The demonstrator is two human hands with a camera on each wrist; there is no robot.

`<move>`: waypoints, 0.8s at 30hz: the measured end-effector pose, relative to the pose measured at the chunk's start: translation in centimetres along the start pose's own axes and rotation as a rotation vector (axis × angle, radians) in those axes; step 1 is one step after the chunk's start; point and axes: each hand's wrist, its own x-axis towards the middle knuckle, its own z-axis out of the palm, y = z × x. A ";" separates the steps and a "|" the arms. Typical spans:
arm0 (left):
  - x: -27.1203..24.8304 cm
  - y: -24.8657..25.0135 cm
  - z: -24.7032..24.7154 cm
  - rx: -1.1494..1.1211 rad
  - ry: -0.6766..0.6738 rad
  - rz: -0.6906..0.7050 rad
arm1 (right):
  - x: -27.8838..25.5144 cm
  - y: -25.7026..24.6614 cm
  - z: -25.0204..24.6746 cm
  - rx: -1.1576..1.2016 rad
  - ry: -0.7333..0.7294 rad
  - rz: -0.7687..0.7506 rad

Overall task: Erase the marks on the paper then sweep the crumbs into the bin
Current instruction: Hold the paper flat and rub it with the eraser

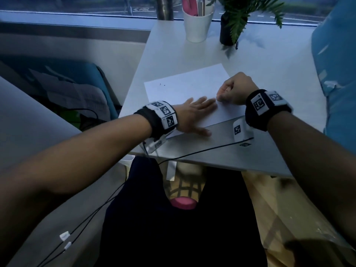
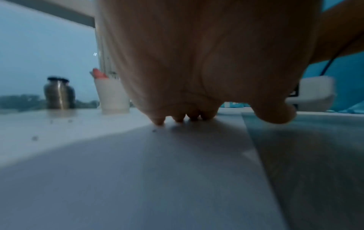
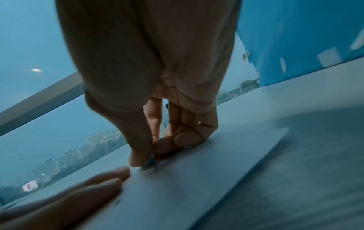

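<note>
A white sheet of paper [image 1: 185, 83] lies on the white table [image 1: 269, 70]. My left hand [image 1: 200, 106] lies flat on the sheet's near part, fingers straight, and presses it down; its fingertips [image 2: 178, 119] touch the sheet [image 2: 138, 171]. Just to its right, my right hand [image 1: 219, 98] pinches a small eraser [image 3: 150, 161] between thumb and fingers and holds it against the paper [image 3: 197, 179]. Most of the eraser is hidden. Tiny dark crumbs [image 1: 160, 84] lie near the sheet's far left corner, and more specks [image 2: 35, 138] lie on the table.
At the back of the table stand a white cup [image 1: 197, 24] holding pink things, a plant in a dark pot [image 1: 229, 29] and a steel bottle [image 1: 164, 6]. Blue fabric [image 1: 337, 64] borders the right side. A black cable [image 1: 192, 153] crosses the front edge.
</note>
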 end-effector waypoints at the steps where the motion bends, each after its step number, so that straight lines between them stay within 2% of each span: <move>1: 0.3 -0.6 0.0 -0.005 0.012 -0.005 | 0.0 0.0 -0.1 0.002 -0.001 -0.004; 4: 0.3 -3.8 -1.0 -0.006 0.054 -0.166 | 0.0 0.4 -0.1 0.027 -0.005 0.012; 6: -0.2 -6.0 -1.9 -0.013 0.023 -0.318 | 0.0 0.4 -0.1 0.025 -0.005 0.015; 8: -0.9 -6.9 -2.5 -0.034 0.002 -0.412 | 0.0 0.2 0.0 0.008 -0.001 0.018; 10: -1.5 -6.9 -2.8 -0.059 0.030 -0.401 | -0.1 -0.1 -0.2 -0.009 -0.003 0.029; 14: -2.1 -6.7 -2.4 -0.113 0.024 -0.257 | 0.7 -1.6 -1.2 -0.110 -0.113 0.094; 17: -1.7 -7.3 -2.0 -0.114 0.005 -0.283 | 1.7 -4.3 -0.7 -0.188 -0.090 0.061; 21: -1.1 -7.6 -1.9 -0.089 0.003 -0.312 | 2.5 -7.7 2.0 -0.084 -0.053 -0.061; 24: -0.9 -7.7 -1.9 -0.072 -0.026 -0.335 | 3.5 -8.8 2.3 -0.026 -0.004 -0.021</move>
